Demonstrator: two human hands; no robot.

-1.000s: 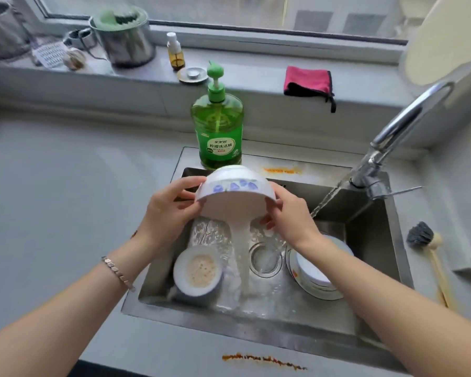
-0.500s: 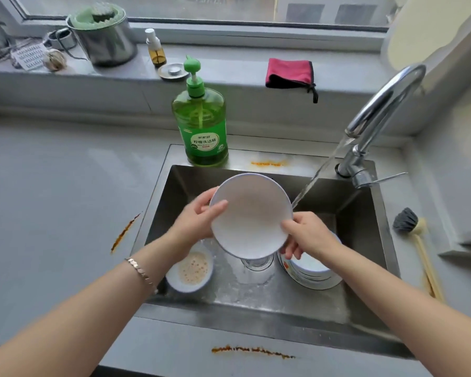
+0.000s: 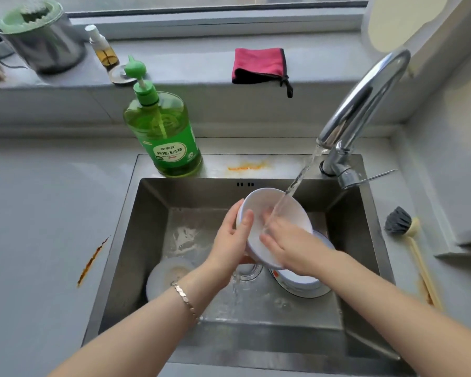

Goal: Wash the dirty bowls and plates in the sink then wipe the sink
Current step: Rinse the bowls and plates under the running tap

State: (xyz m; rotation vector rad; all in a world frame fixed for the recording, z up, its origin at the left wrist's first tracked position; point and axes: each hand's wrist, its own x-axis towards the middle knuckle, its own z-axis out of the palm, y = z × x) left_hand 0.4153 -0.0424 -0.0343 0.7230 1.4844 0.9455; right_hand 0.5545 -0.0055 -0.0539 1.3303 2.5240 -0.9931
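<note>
The bowl (image 3: 297,213) is being held tilted over the sink (image 3: 152,213), its mouth facing the tap (image 3: 365,99) so the water (image 3: 302,172) is falling straight into it. The left hand (image 3: 229,240) is gripping its rim, thumb inside, steadying it. The right hand (image 3: 291,246) is pressing flat, fairly straight fingers on the inner wall, probably rubbing it clean. Below the left wrist a second bowl (image 3: 172,276) is sitting on the sink floor, holding brownish residue. Under the right hand a stack of dishes (image 3: 302,284) is waiting, contents unclear. Beyond the hands a soap bottle (image 3: 166,137) is standing mostly full
</note>
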